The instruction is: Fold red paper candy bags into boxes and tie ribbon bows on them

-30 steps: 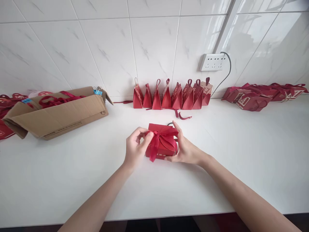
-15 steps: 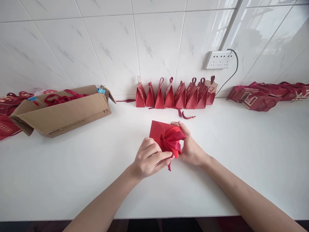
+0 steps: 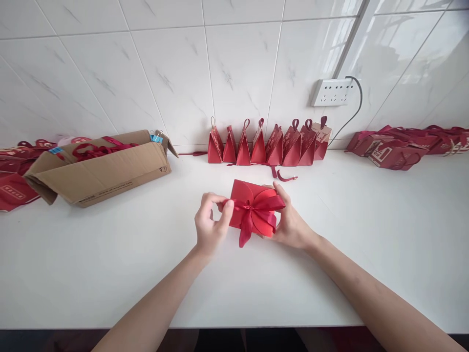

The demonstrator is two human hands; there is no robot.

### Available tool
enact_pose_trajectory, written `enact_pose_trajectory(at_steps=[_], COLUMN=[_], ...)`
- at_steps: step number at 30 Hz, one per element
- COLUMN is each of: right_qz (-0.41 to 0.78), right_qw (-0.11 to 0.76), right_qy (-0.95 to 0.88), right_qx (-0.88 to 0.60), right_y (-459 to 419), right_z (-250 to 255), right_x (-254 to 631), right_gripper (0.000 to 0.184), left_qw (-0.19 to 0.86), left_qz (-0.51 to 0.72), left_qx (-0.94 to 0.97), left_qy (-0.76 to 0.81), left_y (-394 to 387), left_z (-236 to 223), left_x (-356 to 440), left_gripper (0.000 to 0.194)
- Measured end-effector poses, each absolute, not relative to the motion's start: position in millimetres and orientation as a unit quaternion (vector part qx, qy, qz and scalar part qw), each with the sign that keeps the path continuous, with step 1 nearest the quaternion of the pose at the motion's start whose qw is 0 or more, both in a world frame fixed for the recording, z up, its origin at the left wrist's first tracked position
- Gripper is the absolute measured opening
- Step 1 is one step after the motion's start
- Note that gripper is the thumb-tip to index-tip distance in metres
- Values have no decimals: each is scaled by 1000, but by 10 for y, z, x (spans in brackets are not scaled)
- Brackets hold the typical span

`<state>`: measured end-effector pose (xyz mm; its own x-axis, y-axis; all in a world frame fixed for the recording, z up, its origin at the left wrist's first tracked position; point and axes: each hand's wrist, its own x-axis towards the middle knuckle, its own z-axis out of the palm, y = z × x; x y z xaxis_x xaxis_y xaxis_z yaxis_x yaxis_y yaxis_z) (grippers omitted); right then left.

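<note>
- Taking 12 o'clock toward the tiled wall (image 3: 176,73), the red gift box (image 3: 240,189) is at the centre of the dial, between both hands, over the middle of the white counter (image 3: 102,274).
- The left hand (image 3: 212,220), at 9 o'clock, has thumb and fingers pinching one end of the ribbon (image 3: 246,233), drawn out sideways from the knot.
- The right hand (image 3: 291,220), at 3 o'clock, grips the box's side, its fingers spread around it; some are hidden.
- More of the ribbon fans toward 3 o'clock, and a tail hangs toward 6.
- At 12 o'clock, against the wall, is a row of small peaked boxes (image 3: 243,151).
- Just in front of their right end, near 1 o'clock, lies a loose strap (image 3: 284,177).
- Near 10 o'clock, an open cardboard carton (image 3: 110,173) contains red ribbons (image 3: 95,150).
- Around 2 o'clock, dark red boxes (image 3: 399,156) lie piled together.
</note>
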<state>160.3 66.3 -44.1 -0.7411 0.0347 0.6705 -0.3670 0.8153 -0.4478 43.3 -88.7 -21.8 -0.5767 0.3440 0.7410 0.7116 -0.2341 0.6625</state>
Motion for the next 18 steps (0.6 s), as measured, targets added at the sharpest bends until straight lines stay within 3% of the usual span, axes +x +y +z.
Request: enact_pose_trajectory(at_steps=[4,7,11,13,18], right_qz=[336,496,773,869,948], right_qw=[342,299,194,146,69], right_qy=[-874,-816,-602,-470,-308], right_qx=[84,12,-48,-47,-37], right_y=[615,580,571,573,563], right_z=[-415,-383,-301,-258,-220], right_x=[1617,1632,1632,1628,1619], right_gripper=[106,104,60,49,56], left_qw=[-9,-67,-99,-102,-113], left_qz=[-700,-720,-720,-712,-674], left_qx=[-320,-259,-261,-313,-429], left_qy=[-639,-640,-635,-620,-590], left_y=[-856,-828,-825,-837,-853], left_z=[-239,-277,-310,-311,-323], left_x=[357,285,242,269,380], left_gripper=[16,15,16,23,45])
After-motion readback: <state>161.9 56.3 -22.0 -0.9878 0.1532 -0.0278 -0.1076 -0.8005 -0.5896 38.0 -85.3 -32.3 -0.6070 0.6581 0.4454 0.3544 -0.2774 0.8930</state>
